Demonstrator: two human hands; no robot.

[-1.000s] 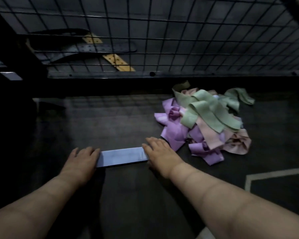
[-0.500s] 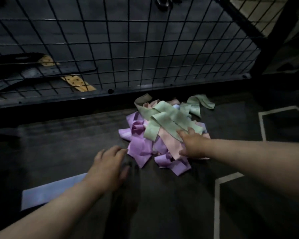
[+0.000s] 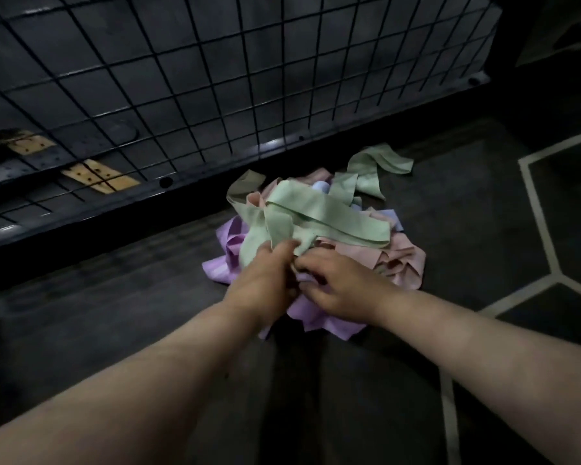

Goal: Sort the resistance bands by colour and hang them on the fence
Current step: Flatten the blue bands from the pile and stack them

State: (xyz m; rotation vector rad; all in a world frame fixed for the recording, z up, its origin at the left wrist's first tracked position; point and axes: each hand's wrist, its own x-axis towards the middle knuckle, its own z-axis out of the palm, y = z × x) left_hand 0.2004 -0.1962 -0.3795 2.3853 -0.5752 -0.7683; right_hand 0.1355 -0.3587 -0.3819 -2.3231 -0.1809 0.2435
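Note:
A heap of resistance bands lies on the dark floor by the black wire fence [image 3: 215,82]. Green bands [image 3: 319,216] lie on top, pink bands [image 3: 396,260] at the right, purple bands [image 3: 228,239] at the left and front, and a bit of blue band [image 3: 321,186] shows at the back. My left hand [image 3: 262,280] reaches into the near side of the heap, its fingertips pinching a green band end. My right hand [image 3: 336,283] sits beside it with curled fingers dug into the purple and green bands; what it grips is hidden.
The fence's dark base rail [image 3: 148,196] runs diagonally behind the heap. Yellow perforated strips [image 3: 98,176] lie behind the mesh at the left. White floor lines [image 3: 537,209] mark the floor at the right. A loose green band [image 3: 376,166] trails off the heap's far side.
Both hands left the flat blue band, which is now out of view, and came together at the near side of the heap. The view swung right, toward the heap.

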